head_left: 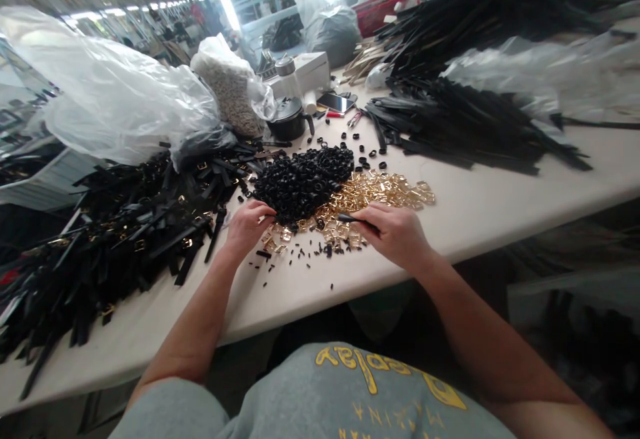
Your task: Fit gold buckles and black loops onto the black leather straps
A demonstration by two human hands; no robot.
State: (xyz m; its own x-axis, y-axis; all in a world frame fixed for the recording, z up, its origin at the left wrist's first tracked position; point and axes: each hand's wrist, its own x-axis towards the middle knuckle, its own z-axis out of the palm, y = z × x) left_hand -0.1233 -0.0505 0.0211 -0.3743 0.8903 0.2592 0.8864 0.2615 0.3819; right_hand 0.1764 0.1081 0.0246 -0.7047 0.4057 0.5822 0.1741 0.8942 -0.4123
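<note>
My left hand (249, 227) is at the near left edge of a heap of small black loops (305, 179). Its thumb and fingertips are pinched together, and whatever lies between them is too small to make out. In my right hand (397, 234) is a short black strap (349, 218), gripped by thumb and fingers with its end pointing left. That end hangs over a pile of gold buckles (383, 189), which spreads to the right of the loops. Small black bits (309, 252) are scattered on the tabletop between my hands.
Finished-looking black straps with gold buckles (145, 226) are heaped at left. Long black strips (460, 122) lie at the back right. Behind the loops stand a dark lidded mug (287, 119), a glass jar (287, 76), a phone (336, 102) and a bag of pale pieces (227, 86).
</note>
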